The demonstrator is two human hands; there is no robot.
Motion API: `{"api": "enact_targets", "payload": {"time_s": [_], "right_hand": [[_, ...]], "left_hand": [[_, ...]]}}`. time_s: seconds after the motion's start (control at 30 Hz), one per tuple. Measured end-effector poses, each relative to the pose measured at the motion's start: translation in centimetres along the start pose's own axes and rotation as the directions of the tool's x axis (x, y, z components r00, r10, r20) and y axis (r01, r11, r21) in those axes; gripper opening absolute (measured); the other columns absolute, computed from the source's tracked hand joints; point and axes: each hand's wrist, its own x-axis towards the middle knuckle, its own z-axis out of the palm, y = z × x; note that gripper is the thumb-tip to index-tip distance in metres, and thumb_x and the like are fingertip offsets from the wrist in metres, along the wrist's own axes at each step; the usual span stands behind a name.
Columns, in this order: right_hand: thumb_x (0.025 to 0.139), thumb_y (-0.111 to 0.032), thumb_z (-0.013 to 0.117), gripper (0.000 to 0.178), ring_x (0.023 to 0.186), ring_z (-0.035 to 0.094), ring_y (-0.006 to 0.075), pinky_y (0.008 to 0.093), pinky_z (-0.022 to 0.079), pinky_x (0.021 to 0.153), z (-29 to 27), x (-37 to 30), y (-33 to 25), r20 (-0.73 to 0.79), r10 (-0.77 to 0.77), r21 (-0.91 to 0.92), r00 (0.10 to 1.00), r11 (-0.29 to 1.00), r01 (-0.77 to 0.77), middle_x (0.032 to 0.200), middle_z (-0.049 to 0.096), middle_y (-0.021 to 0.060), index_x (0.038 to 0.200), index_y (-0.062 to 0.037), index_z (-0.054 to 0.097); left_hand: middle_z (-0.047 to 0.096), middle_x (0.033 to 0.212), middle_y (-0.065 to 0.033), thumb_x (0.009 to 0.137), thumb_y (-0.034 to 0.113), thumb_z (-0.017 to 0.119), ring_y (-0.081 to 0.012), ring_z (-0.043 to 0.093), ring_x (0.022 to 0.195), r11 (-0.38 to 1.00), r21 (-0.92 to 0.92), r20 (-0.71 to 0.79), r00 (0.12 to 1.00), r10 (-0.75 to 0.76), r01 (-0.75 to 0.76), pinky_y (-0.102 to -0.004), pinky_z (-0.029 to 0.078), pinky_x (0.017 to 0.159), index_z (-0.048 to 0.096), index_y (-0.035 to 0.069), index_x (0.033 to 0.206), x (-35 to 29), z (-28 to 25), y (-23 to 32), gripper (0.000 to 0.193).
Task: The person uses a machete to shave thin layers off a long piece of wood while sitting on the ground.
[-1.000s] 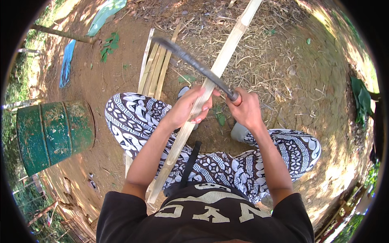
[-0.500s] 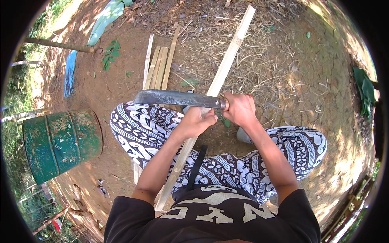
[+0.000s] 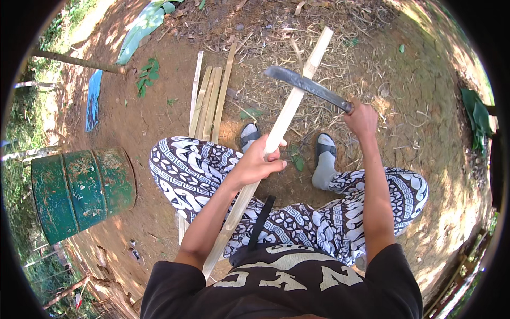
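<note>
My left hand (image 3: 258, 164) is closed around a long pale bamboo strip (image 3: 287, 114), which slants from beside my left arm up to the far right. My right hand (image 3: 362, 121) grips the handle of a machete (image 3: 313, 87). Its dark, broad blade lies across the strip's far part, pointing to the left. A thin curled shaving (image 3: 296, 50) stands up by the blade where it meets the strip. The machete's handle is mostly hidden in my fist.
Several cut bamboo strips (image 3: 211, 101) lie beyond my left knee. Shavings (image 3: 366, 69) litter the dirt ahead. A rusty green drum (image 3: 82, 189) lies at the left. A branch (image 3: 79, 60), a blue sheet (image 3: 93, 101) and a large leaf (image 3: 141, 32) are at the far left.
My right hand has moved the machete away from my left hand, forward along the strip. A shaving now lifts at the blade. The strip's far end has come slightly nearer.
</note>
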Motion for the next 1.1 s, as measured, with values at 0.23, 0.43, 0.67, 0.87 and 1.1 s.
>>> {"api": "enact_targets", "payload": {"time_s": [0.23, 0.43, 0.67, 0.87, 1.1], "right_hand": [[0.079, -0.021, 0.064, 0.013, 0.057, 0.066, 0.0303, 0.0444, 0.053, 0.054, -3.6, -1.0, -5.7, 0.115, 0.096, 0.125, 0.989, 0.986, -0.11, 0.063, 0.065, 0.0128, 0.084, -0.0089, 0.063], [0.072, -0.018, 0.066, 0.014, 0.053, 0.062, 0.0303, 0.0452, 0.048, 0.049, -2.8, -2.9, -9.6, -0.089, -0.402, 0.137, 0.911, 0.901, 0.411, 0.059, 0.06, 0.009, 0.075, -0.0083, 0.056], [0.086, -0.021, 0.064, 0.013, 0.05, 0.06, 0.0177, 0.0344, 0.05, 0.047, -2.8, 1.1, -1.5, 0.156, 0.071, -0.062, 0.985, 0.996, -0.062, 0.059, 0.063, 0.0036, 0.08, -0.0106, 0.067], [0.086, -0.024, 0.063, 0.02, 0.061, 0.067, 0.0387, 0.0503, 0.053, 0.057, -4.1, -1.1, -5.9, 0.076, 0.064, 0.185, 0.995, 0.98, -0.077, 0.065, 0.065, 0.0193, 0.088, -0.0045, 0.064], [0.083, -0.023, 0.065, 0.019, 0.065, 0.067, 0.0396, 0.0513, 0.053, 0.063, -5.1, -1.0, -4.5, 0.089, 0.18, 0.166, 0.98, 0.967, -0.193, 0.068, 0.065, 0.021, 0.085, -0.004, 0.063]], "left_hand": [[0.037, 0.076, 0.0069, 0.087, -0.003, 0.065, -0.0008, 0.037, 0.053, 0.967, -0.235, -0.017, 0.994, -0.106, 0.099, -0.0198, 0.028, 0.042, 0.051, 0.007, 0.117, 0.8, -0.1, 0.2, 0.034], [0.036, 0.073, 0.0081, 0.09, 0.003, 0.067, -0.0003, 0.034, 0.052, 0.98, -0.147, 0.054, 0.99, -0.128, 0.135, -0.0205, 0.029, 0.041, 0.051, 0.008, 0.11, 0.9, 0.8, 0.7, 0.026], [0.039, 0.069, 0.0072, 0.087, 0.004, 0.067, -0.0024, 0.038, 0.05, 0.978, -0.145, 0.069, 0.988, -0.141, 0.15, -0.0207, 0.031, 0.04, 0.051, 0.007, 0.106, 3.0, 0.9, -0.9, 0.025], [0.037, 0.068, 0.0084, 0.096, 0.013, 0.063, -0.0002, 0.031, 0.048, 0.954, -0.203, 0.057, 0.975, -0.214, 0.221, -0.0192, 0.024, 0.039, 0.051, 0.01, 0.102, 0.7, 0.3, 0.1, 0.014], [0.033, 0.07, 0.0068, 0.106, 0.038, 0.042, -0.0011, 0.025, 0.048, 0.935, -0.282, 0.147, 0.973, -0.179, 0.215, -0.0199, 0.021, 0.041, 0.048, 0.009, 0.105, 0.3, 0.8, 1.1, 0.03]]}}
